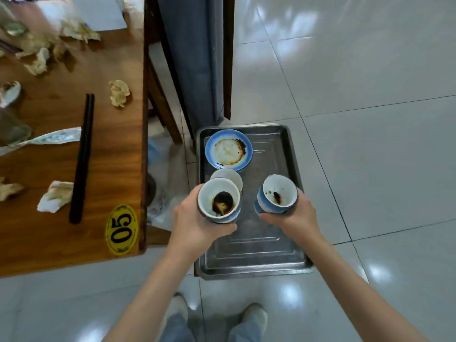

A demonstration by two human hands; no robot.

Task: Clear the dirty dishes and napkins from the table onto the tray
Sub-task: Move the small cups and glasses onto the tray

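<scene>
right now you've got a dirty cup in each hand, both held over the metal tray (283,253). your left hand (195,223) wraps its fingers under and round a blue-and-white cup (219,201) w/ a dark sauce blob in the bottom; it sits abt 9 o'clock of the tray's centre. your right hand (296,215) curls round a second cup (277,195), tilted toward you, w/ a smaller dark smear inside, abt 3 o'clock of the first one, the two apart. can't tell if either cup touches the tray.

on the tray itself: a blue-rimmed saucer (229,149) w/ brown residue at the 11 o'clock corner, and a white cup (228,177) just behind the left-hand cup, partly hidden by it.

the wooden table (116,169) lies at 9 o'clock of the tray, well apart. on it: black chopsticks (82,159) lying parallel, crumpled napkins (119,92) scattered toward 12 and 9 o'clock of them, another napkin (55,196) just beside their near end, a torn wrapper (53,138) touching them, and a yellow "05" tag (121,229) near the table's near corner. blurry dish at far left, can't make it out.

your shoes (255,317) show on the tiled floor (370,119) at 6 o'clock.
</scene>
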